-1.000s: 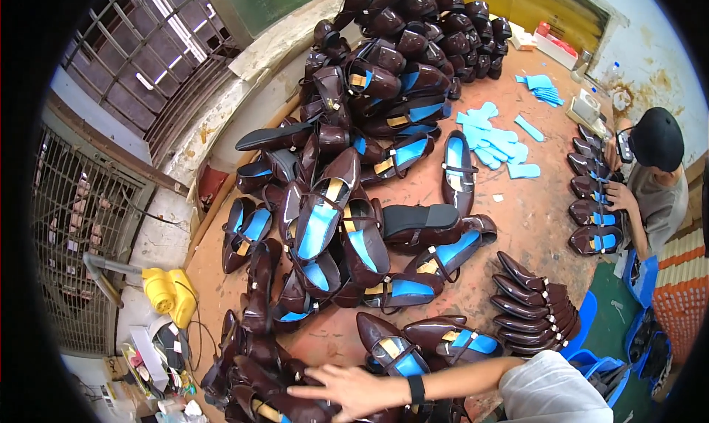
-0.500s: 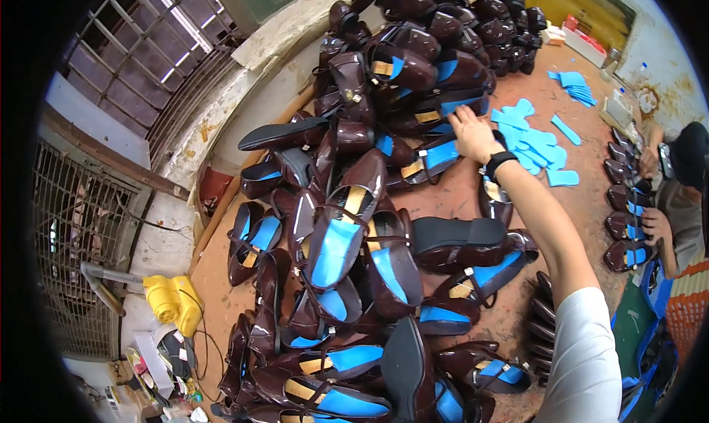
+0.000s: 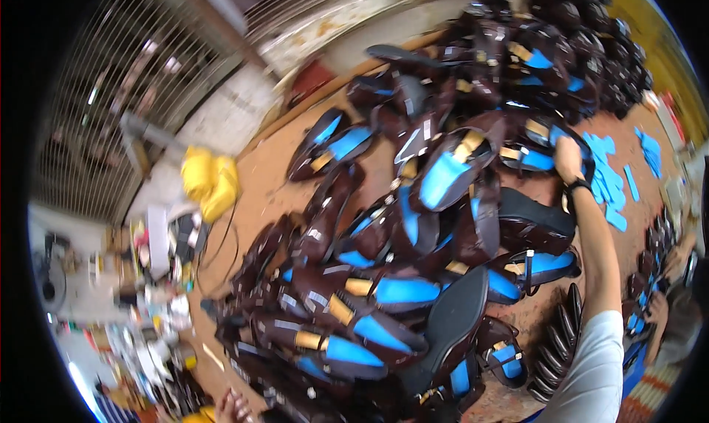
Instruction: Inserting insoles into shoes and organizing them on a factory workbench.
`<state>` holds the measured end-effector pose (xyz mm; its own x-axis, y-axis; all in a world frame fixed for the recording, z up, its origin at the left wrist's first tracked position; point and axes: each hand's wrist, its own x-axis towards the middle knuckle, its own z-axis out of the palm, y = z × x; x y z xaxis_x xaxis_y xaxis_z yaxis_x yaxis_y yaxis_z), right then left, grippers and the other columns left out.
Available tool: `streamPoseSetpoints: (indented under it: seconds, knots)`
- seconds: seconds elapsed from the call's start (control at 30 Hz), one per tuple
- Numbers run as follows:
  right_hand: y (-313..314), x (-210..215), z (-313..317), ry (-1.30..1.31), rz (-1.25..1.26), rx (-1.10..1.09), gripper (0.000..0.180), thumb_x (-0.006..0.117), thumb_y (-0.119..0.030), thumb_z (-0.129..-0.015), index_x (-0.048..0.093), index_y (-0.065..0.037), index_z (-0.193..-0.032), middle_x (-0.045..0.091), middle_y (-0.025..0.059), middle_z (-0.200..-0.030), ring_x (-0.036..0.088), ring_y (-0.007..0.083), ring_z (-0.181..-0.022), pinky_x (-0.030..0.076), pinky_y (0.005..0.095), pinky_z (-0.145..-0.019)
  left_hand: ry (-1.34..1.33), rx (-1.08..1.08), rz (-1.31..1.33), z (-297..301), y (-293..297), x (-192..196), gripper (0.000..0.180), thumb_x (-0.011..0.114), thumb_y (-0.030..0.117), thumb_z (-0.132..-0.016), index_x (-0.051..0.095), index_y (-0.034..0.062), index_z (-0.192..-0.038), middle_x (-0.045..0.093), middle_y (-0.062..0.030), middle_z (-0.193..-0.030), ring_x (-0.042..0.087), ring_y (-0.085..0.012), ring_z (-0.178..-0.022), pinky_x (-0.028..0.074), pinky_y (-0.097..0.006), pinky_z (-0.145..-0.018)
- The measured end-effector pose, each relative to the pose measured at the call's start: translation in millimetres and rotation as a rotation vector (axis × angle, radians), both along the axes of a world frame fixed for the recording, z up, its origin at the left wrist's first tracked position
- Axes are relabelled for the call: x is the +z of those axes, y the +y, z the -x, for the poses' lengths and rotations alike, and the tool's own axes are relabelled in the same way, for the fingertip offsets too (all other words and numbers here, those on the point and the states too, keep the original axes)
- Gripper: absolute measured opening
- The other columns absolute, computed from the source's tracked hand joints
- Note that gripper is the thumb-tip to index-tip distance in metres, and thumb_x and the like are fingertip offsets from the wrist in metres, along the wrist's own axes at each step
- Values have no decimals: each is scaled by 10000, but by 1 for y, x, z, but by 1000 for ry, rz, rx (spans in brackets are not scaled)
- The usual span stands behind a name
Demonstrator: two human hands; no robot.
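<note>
Glossy dark brown strap shoes with blue insole pads lie in a big heap across the brown table. On the heap's right side, my right hand, with a black band at the wrist, reaches in from the lower right. Its fingers are bent over the heel end of a shoe whose blue pad faces up; motion blurs the fingertips. Loose blue pads lie just right of this hand. At the lower left edge, my left hand shows only in part, its fingers apart and no object visible in them.
A yellow machine part with a cable stands left of the heap. Nested dark shoes form a row beside my right forearm. A co-worker's hand is among shoes at the far right. Mixed clutter fills the left.
The view has swung left and down, so the heap sits further right. My right hand stays at the same part of the heap. My left hand has come into view at the lower edge.
</note>
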<state>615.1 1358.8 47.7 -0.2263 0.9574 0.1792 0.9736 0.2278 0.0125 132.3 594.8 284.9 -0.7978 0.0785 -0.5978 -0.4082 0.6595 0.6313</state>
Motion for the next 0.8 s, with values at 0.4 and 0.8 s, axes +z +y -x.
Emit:
streamPoseSetpoints:
  seconds: [0.4,0.8]
  knots:
    - [-202,206,11,185,-87,0,340,646,-73,-707,742,-18,-1028,704,256,-947,704,373,-895,539,423,-822,-70,201,-101,-37,-141,-23,465,617,211,-972,497,67,-1398,656,-81,-1189,666,-179,-1023,528,-270,-741]
    - [-447,276,167,695,110,644,354,716,-80,-809,688,-8,-1154,709,181,-1087,695,258,-978,544,344,-855,-279,178,-208,-110,-226,-102,571,708,285,-912,484,117,-1410,574,-74,-1290,602,-193,-1014,544,-354,-782]
